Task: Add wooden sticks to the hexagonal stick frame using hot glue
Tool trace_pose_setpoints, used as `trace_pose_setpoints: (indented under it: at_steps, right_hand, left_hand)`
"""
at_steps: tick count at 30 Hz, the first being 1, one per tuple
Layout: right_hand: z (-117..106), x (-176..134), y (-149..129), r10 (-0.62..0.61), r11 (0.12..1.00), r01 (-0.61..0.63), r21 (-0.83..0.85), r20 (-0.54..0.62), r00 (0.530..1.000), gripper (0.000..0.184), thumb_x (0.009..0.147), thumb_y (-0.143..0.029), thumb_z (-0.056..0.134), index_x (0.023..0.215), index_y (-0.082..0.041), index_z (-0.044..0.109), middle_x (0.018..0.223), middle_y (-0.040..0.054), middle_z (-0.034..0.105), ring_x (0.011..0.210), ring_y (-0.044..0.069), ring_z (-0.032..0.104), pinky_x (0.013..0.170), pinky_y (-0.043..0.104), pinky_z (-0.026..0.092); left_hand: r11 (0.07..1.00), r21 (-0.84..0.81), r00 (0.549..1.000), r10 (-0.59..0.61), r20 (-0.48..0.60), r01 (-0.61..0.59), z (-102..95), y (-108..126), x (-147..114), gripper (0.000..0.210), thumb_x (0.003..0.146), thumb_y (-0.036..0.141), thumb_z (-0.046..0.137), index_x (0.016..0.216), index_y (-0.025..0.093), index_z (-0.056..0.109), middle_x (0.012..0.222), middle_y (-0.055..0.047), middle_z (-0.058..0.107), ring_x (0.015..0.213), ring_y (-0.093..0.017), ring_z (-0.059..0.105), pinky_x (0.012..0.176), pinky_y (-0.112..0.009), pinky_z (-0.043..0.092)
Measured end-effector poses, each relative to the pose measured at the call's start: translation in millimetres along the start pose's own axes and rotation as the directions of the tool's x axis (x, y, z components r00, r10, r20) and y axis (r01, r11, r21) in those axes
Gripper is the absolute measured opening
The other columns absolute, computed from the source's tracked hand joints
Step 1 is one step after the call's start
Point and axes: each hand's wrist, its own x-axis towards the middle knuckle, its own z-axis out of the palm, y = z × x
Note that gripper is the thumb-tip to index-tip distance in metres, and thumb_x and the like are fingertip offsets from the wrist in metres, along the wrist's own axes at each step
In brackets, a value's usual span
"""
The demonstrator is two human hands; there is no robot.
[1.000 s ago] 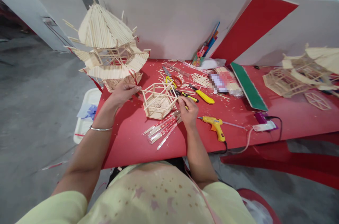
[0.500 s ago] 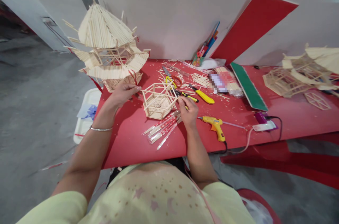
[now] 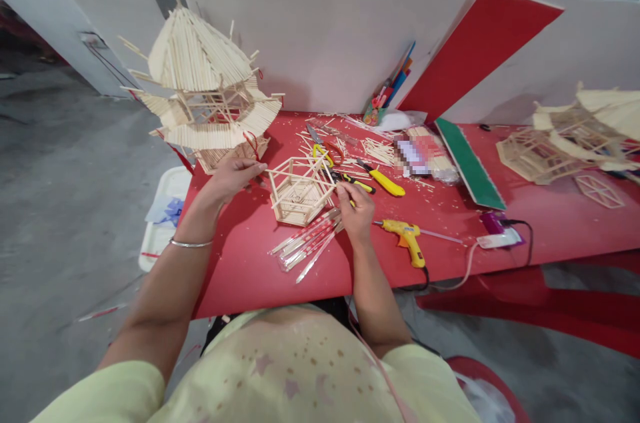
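Observation:
A small six-sided frame of thin wooden sticks (image 3: pixel 299 199) stands on the table, its base filled with sticks and its upper ring open. My left hand (image 3: pixel 234 177) pinches the end of a thin wooden stick at the frame's upper left corner. At the upper right corner, my right hand (image 3: pixel 356 204) has thumb and finger pinched on what looks like the same stick's other end, lying along the near upper side. Fingertips cover that end. Wrapped chopsticks (image 3: pixel 307 241) lie just in front of the frame, close under my right hand.
A large stick pavilion (image 3: pixel 200 76) rises behind my left hand; another stick model (image 3: pixel 560 136) is far right. Scissors (image 3: pixel 323 146), a yellow-handled cutter (image 3: pixel 385 181), loose sticks (image 3: pixel 377 151) and a corded glue gun (image 3: pixel 406 236) occupy the red table (image 3: pixel 235 276). A green board (image 3: pixel 470 163) lies right.

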Motion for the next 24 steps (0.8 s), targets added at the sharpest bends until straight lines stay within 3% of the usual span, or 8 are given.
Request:
trace_pose_setpoints:
  at_steps: [24]
  right_hand:
    - [0.2, 0.0, 0.5, 0.001, 1.0, -0.001, 0.013, 0.003, 1.0, 0.021, 0.101, -0.038, 0.063, 0.106, -0.025, 0.079, 0.1, 0.0054, 0.079, 0.093, 0.02, 0.073, 0.089, 0.035, 0.058]
  left_hand:
    - [1.0, -0.017, 1.0, -0.013, 0.007, 0.013, 0.5, 0.0, -1.1, 0.052, 0.068, 0.064, 0.084, 0.081, 0.014, 0.076, 0.072, -0.01, 0.076, 0.056, -0.014, 0.064, 0.047, -0.02, 0.047]
